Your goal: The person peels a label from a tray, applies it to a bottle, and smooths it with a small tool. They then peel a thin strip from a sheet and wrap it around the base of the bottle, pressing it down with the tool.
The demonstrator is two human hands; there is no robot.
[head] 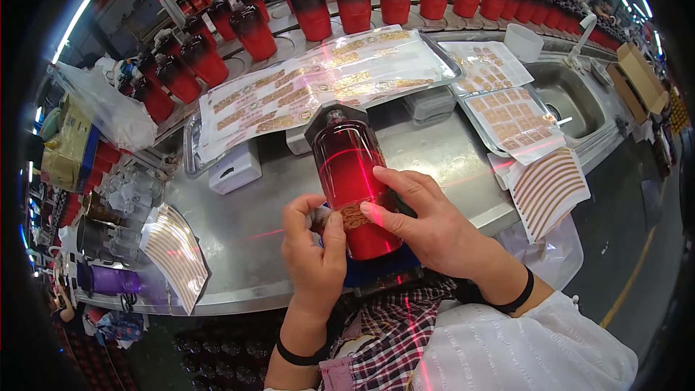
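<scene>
A glass bottle [353,168], dark at the shoulder and red below, leans in front of me with its neck pointing away. A gold ornamental decal [354,216] lies across its lower front. My left hand [315,244] grips the bottle's left side, its thumb at the decal's left end. Something grey covers or sits by its fingertip; I cannot tell which. Along the right side lies my right hand [429,217], thumb on the decal and fingers against the glass. Behind the neck is a dark angular plate [312,133]. A blue support [374,269] shows under the base. Red laser lines cross the bottle.
A metal tray [194,146] bears gold decal sheets [326,76]. More decal sheets [507,114] lie near the sink [575,98]. Striped strip sheets [176,255] [548,190] overhang the steel table [239,260]. Red bottles [353,2] line the conveyor behind. A purple bottle [111,281] stands left.
</scene>
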